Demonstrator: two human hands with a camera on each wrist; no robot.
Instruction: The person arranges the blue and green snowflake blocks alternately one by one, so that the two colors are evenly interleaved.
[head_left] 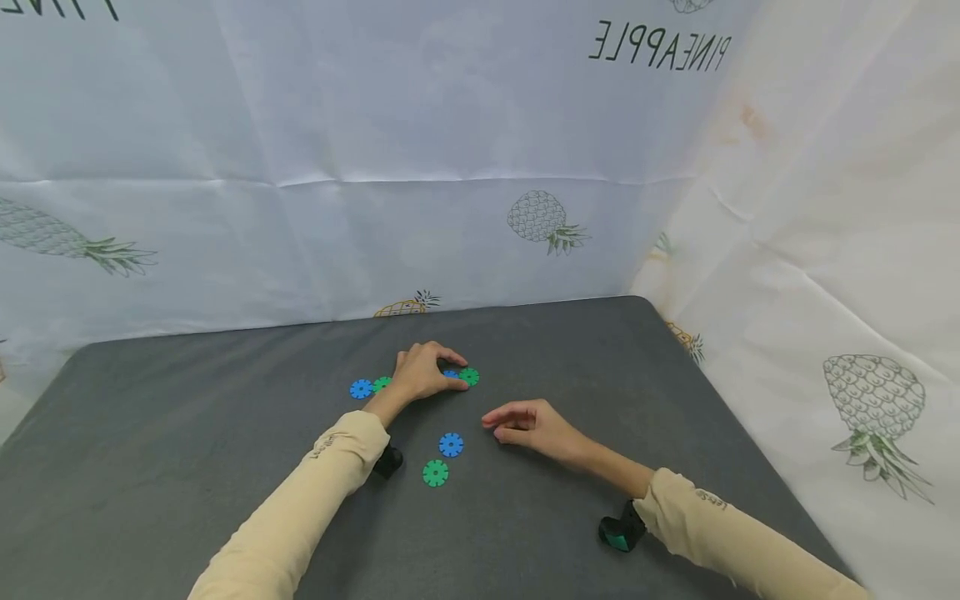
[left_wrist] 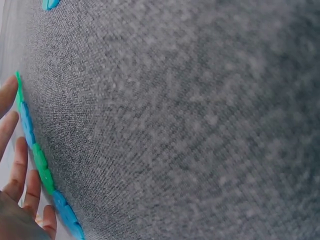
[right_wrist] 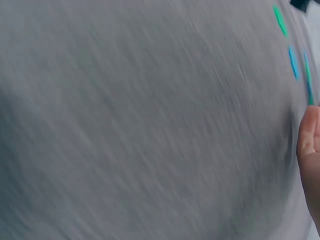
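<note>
My left hand (head_left: 424,372) reaches over a row of flat, notched plastic discs, its thumb and index finger at opposite edges of the green disc (head_left: 469,377) at the row's right end. Next to that lies a blue disc (head_left: 450,374), partly hidden by the hand. Left of the wrist show another green disc (head_left: 382,383) and a blue disc (head_left: 361,389). In the left wrist view the row's discs (left_wrist: 43,169) touch end to end. My right hand (head_left: 536,427) hovers right of the row, fingers loosely bent, holding nothing.
Nearer to me, a loose blue disc (head_left: 451,445) and a loose green disc (head_left: 435,473) lie apart on the dark grey tabletop (head_left: 225,433). A white pineapple-print cloth (head_left: 337,242) hangs behind the table and along its right side.
</note>
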